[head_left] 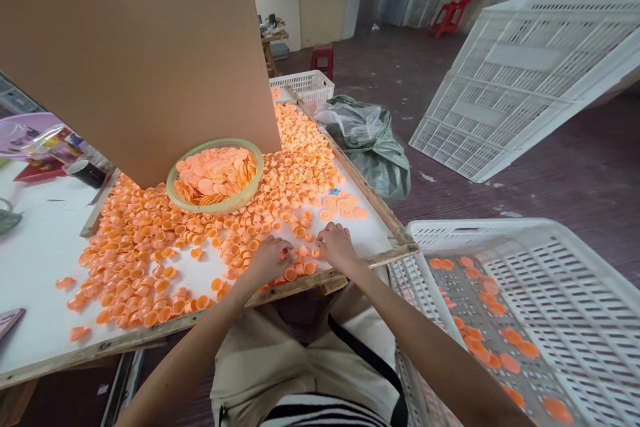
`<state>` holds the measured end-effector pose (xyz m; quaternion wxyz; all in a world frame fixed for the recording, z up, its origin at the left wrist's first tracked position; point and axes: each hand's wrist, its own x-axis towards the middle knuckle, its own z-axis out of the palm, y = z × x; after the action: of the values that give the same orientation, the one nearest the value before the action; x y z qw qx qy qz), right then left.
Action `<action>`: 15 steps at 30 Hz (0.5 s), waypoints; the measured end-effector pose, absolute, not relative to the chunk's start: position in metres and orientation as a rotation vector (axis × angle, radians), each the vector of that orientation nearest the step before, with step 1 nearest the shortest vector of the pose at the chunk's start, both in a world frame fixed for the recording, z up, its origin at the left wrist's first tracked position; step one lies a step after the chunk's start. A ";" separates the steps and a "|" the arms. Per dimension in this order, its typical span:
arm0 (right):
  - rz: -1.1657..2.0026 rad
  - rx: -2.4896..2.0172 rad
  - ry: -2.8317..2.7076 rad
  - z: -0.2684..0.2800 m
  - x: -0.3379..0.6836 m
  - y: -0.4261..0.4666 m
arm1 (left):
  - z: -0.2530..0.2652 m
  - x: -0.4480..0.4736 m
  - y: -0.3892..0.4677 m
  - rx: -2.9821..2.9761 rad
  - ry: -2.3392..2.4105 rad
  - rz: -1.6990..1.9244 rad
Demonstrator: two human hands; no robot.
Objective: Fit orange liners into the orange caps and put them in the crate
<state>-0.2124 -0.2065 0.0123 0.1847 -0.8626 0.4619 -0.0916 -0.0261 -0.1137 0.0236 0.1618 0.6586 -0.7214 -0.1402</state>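
Observation:
My left hand rests among small orange plastic cups by the table's front edge. Its fingers are curled, and a bit of orange shows between thumb and fingertips, seemingly one of the cups. Just to its right, my right hand bends its fingers down at another orange cup; the fingertips are close together on it, partly hidden. Beyond the right hand lie flat orange discs and a small blue piece. A green-rimmed basket full of orange discs sits amid the cups.
A large brown board stands upright across the table. Wooden strips edge the tabletop. At my right is a white crate with scattered orange discs. Beyond are a tilted white crate and a green sack.

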 end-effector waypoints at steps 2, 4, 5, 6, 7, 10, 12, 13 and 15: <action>-0.354 -2.451 1.269 0.013 -0.206 -0.207 | 0.020 -0.034 -0.118 1.923 -2.059 -0.350; -0.388 -2.472 1.209 0.014 -0.202 -0.209 | 0.016 -0.039 -0.121 1.939 -2.086 -0.336; -0.373 -2.476 1.186 0.014 -0.200 -0.209 | 0.015 -0.040 -0.122 1.936 -2.081 -0.350; -0.347 -2.475 1.179 0.015 -0.200 -0.210 | 0.013 -0.039 -0.122 1.927 -2.058 -0.385; -0.329 -2.468 1.189 0.016 -0.201 -0.210 | 0.012 -0.038 -0.121 1.917 -2.015 -0.437; -0.361 -2.460 1.175 0.021 -0.204 -0.206 | 0.010 -0.033 -0.117 1.913 -1.817 -0.544; -0.376 -2.506 1.070 0.022 -0.205 -0.201 | 0.008 -0.031 -0.116 1.945 -1.731 -0.502; -0.361 -2.537 1.009 0.022 -0.204 -0.198 | 0.008 -0.032 -0.116 1.972 -1.721 -0.454; -0.300 -2.569 0.937 0.019 -0.201 -0.193 | 0.006 -0.034 -0.118 2.025 -1.786 -0.360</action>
<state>-0.2013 -0.1932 0.0194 0.1939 -0.9161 0.3341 -0.1071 -0.0341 -0.1177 0.0063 0.2073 0.7273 -0.6413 -0.1294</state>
